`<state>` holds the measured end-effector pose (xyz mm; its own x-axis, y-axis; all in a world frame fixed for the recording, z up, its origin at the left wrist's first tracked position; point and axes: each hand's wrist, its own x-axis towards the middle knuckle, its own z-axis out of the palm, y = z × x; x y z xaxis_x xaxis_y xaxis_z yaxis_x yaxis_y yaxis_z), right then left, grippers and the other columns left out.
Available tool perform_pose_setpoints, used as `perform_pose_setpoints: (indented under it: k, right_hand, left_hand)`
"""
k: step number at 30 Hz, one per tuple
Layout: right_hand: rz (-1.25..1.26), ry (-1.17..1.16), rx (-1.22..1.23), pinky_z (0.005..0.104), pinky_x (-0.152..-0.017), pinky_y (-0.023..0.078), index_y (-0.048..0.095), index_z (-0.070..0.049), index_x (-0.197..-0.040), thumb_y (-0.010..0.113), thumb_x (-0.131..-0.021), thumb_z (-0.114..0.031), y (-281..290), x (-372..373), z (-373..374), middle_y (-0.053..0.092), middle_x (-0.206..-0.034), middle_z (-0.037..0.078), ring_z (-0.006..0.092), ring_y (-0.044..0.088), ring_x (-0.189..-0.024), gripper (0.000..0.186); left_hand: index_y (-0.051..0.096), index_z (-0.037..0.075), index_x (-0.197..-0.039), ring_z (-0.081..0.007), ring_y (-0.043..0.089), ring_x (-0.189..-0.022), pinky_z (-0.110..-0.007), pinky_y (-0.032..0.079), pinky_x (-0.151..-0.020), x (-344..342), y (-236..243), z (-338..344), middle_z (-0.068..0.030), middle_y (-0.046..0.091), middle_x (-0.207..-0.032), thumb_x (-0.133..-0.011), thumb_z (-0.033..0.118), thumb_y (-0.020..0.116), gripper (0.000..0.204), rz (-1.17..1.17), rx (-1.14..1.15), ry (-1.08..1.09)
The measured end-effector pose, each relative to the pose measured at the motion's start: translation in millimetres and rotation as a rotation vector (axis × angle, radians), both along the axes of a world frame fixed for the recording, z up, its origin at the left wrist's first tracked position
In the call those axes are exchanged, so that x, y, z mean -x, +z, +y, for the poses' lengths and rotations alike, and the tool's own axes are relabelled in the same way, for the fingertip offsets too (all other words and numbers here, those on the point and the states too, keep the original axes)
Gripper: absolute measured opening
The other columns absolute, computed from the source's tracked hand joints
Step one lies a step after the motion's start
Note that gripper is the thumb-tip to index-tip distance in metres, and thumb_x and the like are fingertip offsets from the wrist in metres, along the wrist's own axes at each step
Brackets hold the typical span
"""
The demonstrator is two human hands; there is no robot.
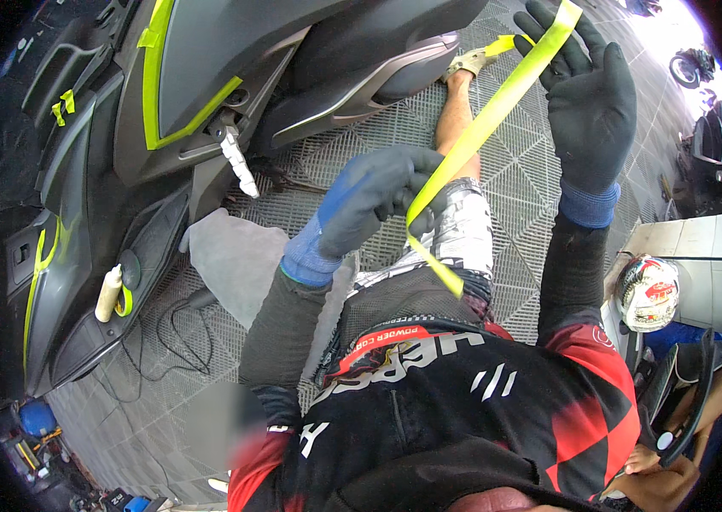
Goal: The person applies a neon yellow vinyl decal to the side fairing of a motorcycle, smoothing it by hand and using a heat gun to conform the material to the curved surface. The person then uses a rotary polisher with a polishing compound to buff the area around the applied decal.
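A strip of bright yellow-green tape [497, 111] stretches diagonally between my gloved hands. My left hand [369, 192], in a blue and dark grey work glove, pinches it near its lower end, which hangs folded over in front of my shorts. Up at the right, my right hand [591, 111] has its fingers spread, palm toward me. The tape's upper end lies across those fingers, apparently stuck to them. A smaller yellow piece shows by the fingertips. Left of my hands stands a dark grey scooter [216, 51], with yellow tape along its panel edges.
On the scooter's footboard [79, 341] are a cream squeeze bottle [109, 294] and a tape roll [125, 300]. A grey cloth [237, 260] lies by my left arm. A black cable [182, 350] crosses the tiled floor. A helmet [647, 293] and another person's arm [715, 410] are at right.
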<state>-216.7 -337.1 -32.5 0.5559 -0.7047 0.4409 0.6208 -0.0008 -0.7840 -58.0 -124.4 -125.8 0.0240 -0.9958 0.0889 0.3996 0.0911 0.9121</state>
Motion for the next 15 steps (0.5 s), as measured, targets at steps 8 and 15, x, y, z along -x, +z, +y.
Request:
perform_pose_setpoints:
  k: [8,15]
  right_hand:
    - [0.191,-0.066,-0.002,0.0514,-0.120,0.036,0.036,0.008,-0.149,0.032,-0.112,-0.036,-44.1,34.3,-51.5,0.042,-0.153,0.033,0.0439,0.044,-0.143,0.058]
    - [1.304,0.016,0.397,0.0463,-0.105,0.050,0.053,0.002,-0.141,0.045,-0.109,-0.038,-84.3,92.3,-85.3,0.065,-0.125,0.025,0.0330,0.064,-0.120,0.051]
  left_hand:
    - [0.070,-0.003,-0.119,-0.0112,0.068,-0.091,-0.025,0.054,-0.085,-8.5,16.4,34.6,-0.0068,0.073,-0.100,-0.089,0.015,0.077,0.036,-0.254,-0.299,0.274]
    - [0.068,-0.002,-0.121,-0.0113,0.069,-0.093,-0.025,0.055,-0.087,-23.8,34.2,48.0,-0.0080,0.073,-0.104,-0.090,0.013,0.077,0.036,-0.390,-0.316,0.256]
